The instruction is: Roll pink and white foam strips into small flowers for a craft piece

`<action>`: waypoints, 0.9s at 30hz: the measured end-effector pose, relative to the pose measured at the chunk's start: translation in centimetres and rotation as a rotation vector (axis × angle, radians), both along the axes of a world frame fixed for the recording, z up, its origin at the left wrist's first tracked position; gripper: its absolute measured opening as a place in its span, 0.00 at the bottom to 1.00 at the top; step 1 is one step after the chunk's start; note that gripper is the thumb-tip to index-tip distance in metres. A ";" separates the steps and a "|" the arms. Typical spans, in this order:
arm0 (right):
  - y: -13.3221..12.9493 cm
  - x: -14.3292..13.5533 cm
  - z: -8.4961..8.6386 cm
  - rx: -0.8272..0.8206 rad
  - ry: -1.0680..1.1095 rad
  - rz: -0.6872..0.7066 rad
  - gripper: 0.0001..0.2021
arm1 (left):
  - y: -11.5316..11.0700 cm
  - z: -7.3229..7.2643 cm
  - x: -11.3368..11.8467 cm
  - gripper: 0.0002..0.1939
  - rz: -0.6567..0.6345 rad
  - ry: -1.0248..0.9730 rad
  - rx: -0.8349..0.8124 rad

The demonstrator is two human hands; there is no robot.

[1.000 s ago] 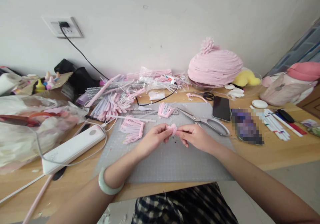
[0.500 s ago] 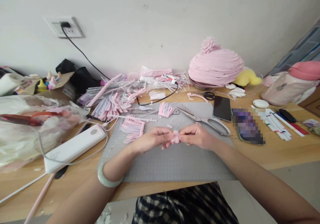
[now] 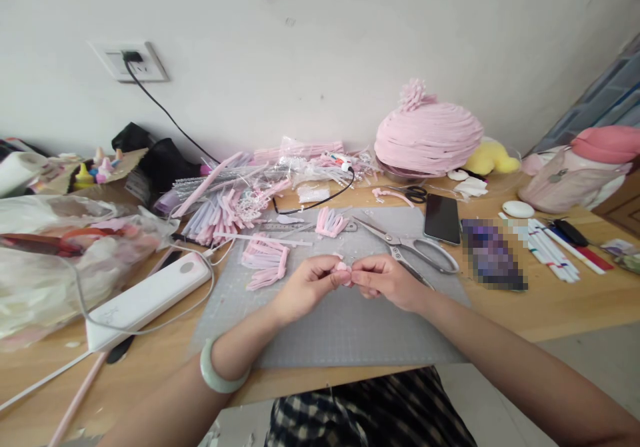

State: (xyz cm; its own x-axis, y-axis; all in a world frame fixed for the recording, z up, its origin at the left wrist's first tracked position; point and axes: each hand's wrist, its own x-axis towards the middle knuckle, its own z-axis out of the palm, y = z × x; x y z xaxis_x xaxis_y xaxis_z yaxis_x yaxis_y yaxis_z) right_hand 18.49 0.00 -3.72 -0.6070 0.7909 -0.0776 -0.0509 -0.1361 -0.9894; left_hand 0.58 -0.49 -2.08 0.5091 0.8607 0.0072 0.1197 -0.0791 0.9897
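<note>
Pinched between both hands is a small pink pipe-cleaner flower (image 3: 342, 266), mostly covered by the fingers. My left hand (image 3: 311, 286) grips its left side with thumb and fingertips, and a bangle circles that wrist. On the other side, the thumb and forefinger of my right hand (image 3: 384, 280) are closed on it. Both hands hover over a grey cutting mat (image 3: 350, 340). Behind them lie a small bundle of pink and lilac pipe cleaners (image 3: 330, 222) and a larger bent bundle (image 3: 265, 260). Silver scissors (image 3: 405, 246) rest half open just beyond my right hand.
Loose pipe cleaners (image 3: 220, 214) are heaped at the back. To the left stand a white power strip (image 3: 150, 300) with cables and a plastic bag (image 3: 40, 280). A phone (image 3: 442, 218), markers (image 3: 553, 250) and a big pink pipe-cleaner dome (image 3: 430, 137) occupy the right.
The flower has turned in my fingers, and its looped petals are now more hidden. My two hands have drawn closer together, fingertips nearly touching.
</note>
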 end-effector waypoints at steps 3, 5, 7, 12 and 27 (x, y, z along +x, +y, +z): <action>0.1 -0.1 -0.1 0.028 -0.016 -0.050 0.15 | 0.1 -0.6 0.3 0.18 0.114 -0.002 -0.001; 0.2 0.0 -0.1 0.104 -0.092 -0.083 0.17 | 0.4 -1.2 0.5 0.21 0.162 -0.035 -0.074; 0.3 0.0 -0.1 0.168 -0.174 -0.100 0.18 | 0.7 -1.7 0.5 0.25 0.170 -0.110 -0.188; 0.2 -0.4 0.1 0.305 -0.333 -0.104 0.17 | 0.7 -1.6 0.7 0.20 0.105 -0.133 -0.303; -2.6 18.7 -2.2 1.008 -1.188 -1.035 0.18 | 0.0 -1.4 1.3 0.14 0.198 -0.286 -0.439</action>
